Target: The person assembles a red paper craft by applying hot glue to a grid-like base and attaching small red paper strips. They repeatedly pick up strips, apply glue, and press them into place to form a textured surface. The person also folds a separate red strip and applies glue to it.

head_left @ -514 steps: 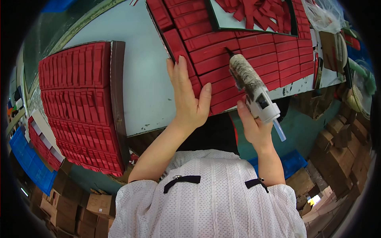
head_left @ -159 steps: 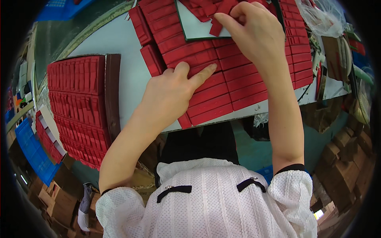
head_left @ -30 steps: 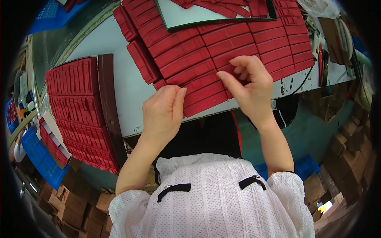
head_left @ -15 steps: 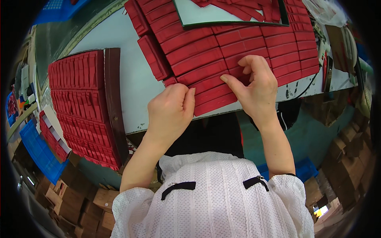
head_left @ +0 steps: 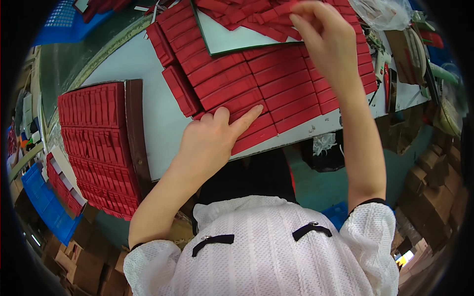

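Rows of slim red boxes (head_left: 289,89) lie packed side by side on the white table. My left hand (head_left: 210,133) rests on the near left boxes, its index finger stretched out along one and the other fingers loosely curled. Farther off, my right hand (head_left: 330,39) reaches over a shallow tray (head_left: 217,35) with a dark green rim and pale bottom, set on top of the boxes. Loose flat red strips (head_left: 247,15) are heaped in that tray. Thumb and index finger of my right hand pinch the end of a red strip there.
At the left stands a dark brown-edged tray (head_left: 137,133) filled with rows of red pieces. Clear plastic bags (head_left: 382,12) and tools lie at the table's right end. Blue crates (head_left: 42,197) and cardboard boxes (head_left: 434,192) surround the table below.
My right hand has moved from the near boxes up and away to the strips in the tray. The left hand's index finger has straightened onto the boxes. The whole view has shifted slightly.
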`<action>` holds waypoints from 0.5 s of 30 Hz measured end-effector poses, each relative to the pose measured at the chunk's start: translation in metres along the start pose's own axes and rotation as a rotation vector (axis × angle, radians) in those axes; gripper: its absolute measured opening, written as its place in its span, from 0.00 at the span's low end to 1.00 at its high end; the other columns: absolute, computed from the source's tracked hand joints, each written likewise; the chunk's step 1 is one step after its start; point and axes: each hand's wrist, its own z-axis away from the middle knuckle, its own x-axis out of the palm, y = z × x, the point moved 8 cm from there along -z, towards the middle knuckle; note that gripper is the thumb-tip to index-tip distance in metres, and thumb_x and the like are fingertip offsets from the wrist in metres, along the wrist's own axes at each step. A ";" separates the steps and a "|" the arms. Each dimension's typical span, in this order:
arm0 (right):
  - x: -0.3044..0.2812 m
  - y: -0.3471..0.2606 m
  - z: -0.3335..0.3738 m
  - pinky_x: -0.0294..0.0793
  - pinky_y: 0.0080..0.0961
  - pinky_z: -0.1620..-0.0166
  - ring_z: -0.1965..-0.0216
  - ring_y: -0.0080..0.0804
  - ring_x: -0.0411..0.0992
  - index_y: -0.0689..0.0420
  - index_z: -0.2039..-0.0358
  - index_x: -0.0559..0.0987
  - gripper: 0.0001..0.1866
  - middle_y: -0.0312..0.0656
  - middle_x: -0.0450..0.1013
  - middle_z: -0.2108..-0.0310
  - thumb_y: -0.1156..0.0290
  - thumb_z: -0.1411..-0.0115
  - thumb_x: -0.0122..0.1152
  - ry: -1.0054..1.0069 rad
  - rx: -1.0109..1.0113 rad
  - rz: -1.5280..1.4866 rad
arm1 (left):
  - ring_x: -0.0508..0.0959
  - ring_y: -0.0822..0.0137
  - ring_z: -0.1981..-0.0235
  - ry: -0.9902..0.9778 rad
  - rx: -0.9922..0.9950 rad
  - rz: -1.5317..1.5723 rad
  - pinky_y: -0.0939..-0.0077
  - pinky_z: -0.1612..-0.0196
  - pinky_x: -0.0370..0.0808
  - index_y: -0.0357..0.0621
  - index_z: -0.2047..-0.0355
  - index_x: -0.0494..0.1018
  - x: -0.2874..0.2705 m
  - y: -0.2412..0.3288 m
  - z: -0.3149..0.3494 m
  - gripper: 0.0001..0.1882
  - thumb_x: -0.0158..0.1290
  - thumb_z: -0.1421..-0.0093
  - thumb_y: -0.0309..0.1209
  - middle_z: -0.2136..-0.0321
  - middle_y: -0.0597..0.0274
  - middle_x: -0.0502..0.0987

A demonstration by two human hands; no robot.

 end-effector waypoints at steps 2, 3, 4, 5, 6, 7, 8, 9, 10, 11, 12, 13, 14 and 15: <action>0.002 -0.005 -0.026 0.70 0.33 0.64 0.70 0.43 0.70 0.60 0.72 0.75 0.09 0.45 0.68 0.74 0.75 0.56 0.63 -0.104 0.190 -0.089 | 0.65 0.68 0.83 0.035 0.043 0.050 0.77 0.81 0.66 0.58 0.50 0.69 0.000 -0.001 0.001 0.29 0.50 0.57 0.25 0.79 0.64 0.61; 0.009 0.001 -0.029 0.70 0.32 0.64 0.69 0.42 0.69 0.59 0.72 0.75 0.09 0.45 0.67 0.73 0.76 0.57 0.62 -0.103 0.125 -0.035 | 0.65 0.67 0.83 0.056 0.065 0.074 0.77 0.81 0.66 0.57 0.51 0.70 0.001 -0.003 0.002 0.29 0.50 0.57 0.25 0.79 0.64 0.61; 0.014 0.006 -0.031 0.69 0.32 0.63 0.68 0.42 0.69 0.59 0.71 0.74 0.10 0.45 0.67 0.72 0.77 0.57 0.62 -0.102 0.067 0.020 | 0.66 0.67 0.83 0.098 0.090 0.095 0.76 0.80 0.67 0.54 0.51 0.70 0.001 -0.005 0.007 0.27 0.50 0.56 0.24 0.78 0.63 0.62; 0.020 0.013 -0.031 0.68 0.32 0.62 0.66 0.42 0.68 0.58 0.74 0.74 0.09 0.45 0.66 0.69 0.78 0.58 0.63 -0.135 0.083 0.038 | 0.67 0.66 0.82 0.139 0.117 0.116 0.75 0.80 0.67 0.51 0.52 0.70 0.003 -0.009 0.015 0.25 0.51 0.55 0.23 0.78 0.62 0.63; 0.018 0.009 -0.030 0.68 0.32 0.63 0.66 0.42 0.68 0.58 0.75 0.73 0.09 0.45 0.66 0.69 0.78 0.59 0.63 -0.101 0.022 0.037 | 0.68 0.66 0.82 0.181 0.136 0.140 0.75 0.80 0.68 0.49 0.53 0.71 0.003 -0.010 0.022 0.24 0.51 0.54 0.22 0.78 0.62 0.64; 0.016 0.004 -0.029 0.68 0.33 0.63 0.66 0.42 0.68 0.58 0.76 0.73 0.09 0.45 0.67 0.70 0.78 0.60 0.63 -0.066 -0.037 0.037 | 0.69 0.66 0.81 0.258 0.088 0.266 0.75 0.79 0.68 0.46 0.55 0.71 0.000 -0.014 0.026 0.22 0.52 0.53 0.22 0.78 0.61 0.65; 0.012 -0.001 -0.027 0.68 0.33 0.63 0.66 0.42 0.68 0.59 0.77 0.72 0.09 0.44 0.67 0.70 0.78 0.60 0.63 -0.031 -0.096 0.038 | 0.70 0.65 0.81 0.335 0.042 0.393 0.74 0.79 0.68 0.44 0.56 0.71 -0.003 -0.018 0.030 0.20 0.52 0.52 0.21 0.78 0.61 0.66; 0.009 -0.006 -0.024 0.68 0.33 0.63 0.66 0.42 0.68 0.59 0.78 0.72 0.08 0.44 0.67 0.70 0.79 0.61 0.62 -0.003 -0.128 0.053 | 0.70 0.65 0.80 0.413 -0.013 0.520 0.74 0.78 0.69 0.41 0.57 0.71 -0.007 -0.024 0.034 0.18 0.53 0.52 0.21 0.78 0.60 0.67; 0.003 -0.013 -0.020 0.68 0.33 0.63 0.66 0.41 0.68 0.59 0.79 0.72 0.08 0.43 0.68 0.71 0.79 0.61 0.62 0.025 -0.160 0.069 | 0.71 0.65 0.80 0.461 -0.042 0.565 0.74 0.78 0.69 0.40 0.58 0.72 -0.013 -0.026 0.033 0.17 0.54 0.51 0.21 0.78 0.60 0.67; -0.002 -0.018 -0.015 0.68 0.33 0.63 0.66 0.41 0.69 0.59 0.80 0.71 0.08 0.43 0.69 0.71 0.80 0.62 0.62 0.053 -0.191 0.085 | 0.71 0.64 0.80 0.509 -0.070 0.609 0.75 0.78 0.69 0.40 0.60 0.72 -0.021 -0.028 0.028 0.16 0.54 0.51 0.21 0.79 0.60 0.68; -0.004 -0.021 -0.012 0.68 0.33 0.63 0.66 0.41 0.69 0.59 0.80 0.71 0.08 0.42 0.69 0.71 0.80 0.62 0.62 0.060 -0.207 0.111 | 0.71 0.64 0.79 0.556 -0.092 0.654 0.75 0.78 0.69 0.39 0.61 0.72 -0.033 -0.028 0.019 0.15 0.55 0.51 0.21 0.79 0.59 0.69; -0.006 -0.023 -0.009 0.68 0.33 0.63 0.67 0.40 0.69 0.59 0.80 0.71 0.08 0.42 0.70 0.72 0.80 0.62 0.61 0.068 -0.224 0.136 | 0.70 0.64 0.80 0.570 -0.137 0.705 0.75 0.78 0.68 0.38 0.61 0.72 -0.040 -0.028 0.009 0.14 0.55 0.51 0.21 0.78 0.59 0.68; -0.008 -0.025 -0.006 0.68 0.33 0.63 0.67 0.40 0.69 0.59 0.81 0.71 0.07 0.41 0.70 0.72 0.80 0.62 0.61 0.075 -0.240 0.162 | 0.70 0.67 0.79 0.588 -0.110 0.680 0.78 0.77 0.68 0.39 0.60 0.71 -0.046 -0.026 -0.001 0.14 0.55 0.50 0.21 0.77 0.60 0.69; -0.009 -0.028 -0.005 0.68 0.33 0.63 0.67 0.40 0.70 0.59 0.80 0.72 0.07 0.41 0.71 0.72 0.80 0.61 0.61 0.066 -0.239 0.179 | 0.69 0.70 0.78 0.609 -0.083 0.653 0.80 0.76 0.67 0.39 0.59 0.71 -0.050 -0.026 -0.010 0.14 0.54 0.48 0.21 0.75 0.61 0.69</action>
